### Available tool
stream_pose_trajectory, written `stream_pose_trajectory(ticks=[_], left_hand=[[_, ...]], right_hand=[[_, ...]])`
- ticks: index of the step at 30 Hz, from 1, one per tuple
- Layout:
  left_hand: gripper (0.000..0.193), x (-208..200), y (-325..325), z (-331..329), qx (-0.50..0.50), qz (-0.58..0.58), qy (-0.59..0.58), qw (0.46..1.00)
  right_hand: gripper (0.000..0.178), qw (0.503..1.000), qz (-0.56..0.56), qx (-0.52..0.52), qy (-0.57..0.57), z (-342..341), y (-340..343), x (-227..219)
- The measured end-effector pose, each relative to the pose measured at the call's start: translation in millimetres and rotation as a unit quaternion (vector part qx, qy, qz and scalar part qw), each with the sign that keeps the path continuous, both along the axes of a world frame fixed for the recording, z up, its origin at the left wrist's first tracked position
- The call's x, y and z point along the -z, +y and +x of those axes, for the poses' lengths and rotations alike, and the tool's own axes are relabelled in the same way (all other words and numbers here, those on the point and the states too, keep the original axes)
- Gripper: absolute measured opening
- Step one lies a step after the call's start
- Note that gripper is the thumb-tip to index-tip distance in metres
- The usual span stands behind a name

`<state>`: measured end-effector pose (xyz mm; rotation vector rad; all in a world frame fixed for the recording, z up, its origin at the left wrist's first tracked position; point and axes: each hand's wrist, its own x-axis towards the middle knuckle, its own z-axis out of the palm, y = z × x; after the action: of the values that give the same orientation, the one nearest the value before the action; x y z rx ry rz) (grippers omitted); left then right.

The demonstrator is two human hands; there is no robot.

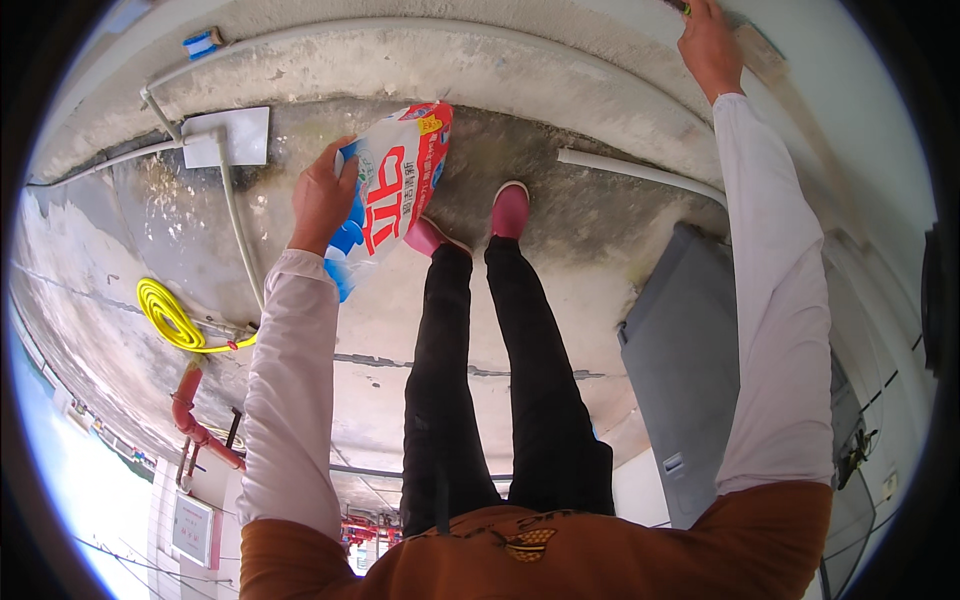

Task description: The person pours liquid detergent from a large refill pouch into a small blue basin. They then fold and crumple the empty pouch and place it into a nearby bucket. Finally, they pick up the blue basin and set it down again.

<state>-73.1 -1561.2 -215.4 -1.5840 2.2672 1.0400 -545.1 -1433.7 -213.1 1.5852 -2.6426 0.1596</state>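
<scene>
The left hand (325,195) grips the bag (385,195) by its left edge, above the floor (380,335) and partly hiding one pink shoe (426,235). The right hand (712,50), well apart, closes around a green-and-dark thing (681,6), mostly out of view. A yellow hose (162,312) lies coiled at left.

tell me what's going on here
The person's left hand grips a white, red and blue printed plastic bag, which partly overlaps the left pink shoe in view. The right hand is stretched out at the upper right, at a green and dark thing mostly cut off. A coiled yellow hose is off to the left.
</scene>
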Motion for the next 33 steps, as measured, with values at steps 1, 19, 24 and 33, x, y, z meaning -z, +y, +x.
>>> stream_pose_trajectory(ticks=[1, 19, 24, 33], left_hand=[[0.030, 3.6, -2.2, 0.1, 0.005, -0.011, -0.002, 1.000], [0.031, 28.1, -28.9, -7.0, 0.018, -0.015, -0.008, 1.000], [0.033, 34.5, -27.0, -1.2, -0.010, -0.054, 0.004, 0.999], [0.021, 32.2, -11.0, -3.2, 0.028, -0.121, 0.020, 0.992]], right_hand=[[0.024, 1.000, -0.004, -0.024, 0.016, -1.1, 1.6, -2.5], [0.025, 0.993, -0.087, -0.063, 0.040, -9.2, 2.0, 16.6], [0.026, 0.775, -0.014, 0.156, -0.612, 158.0, -13.3, 27.3], [0.019, 0.792, -0.082, 0.091, -0.598, 337.5, -40.8, 53.8]])
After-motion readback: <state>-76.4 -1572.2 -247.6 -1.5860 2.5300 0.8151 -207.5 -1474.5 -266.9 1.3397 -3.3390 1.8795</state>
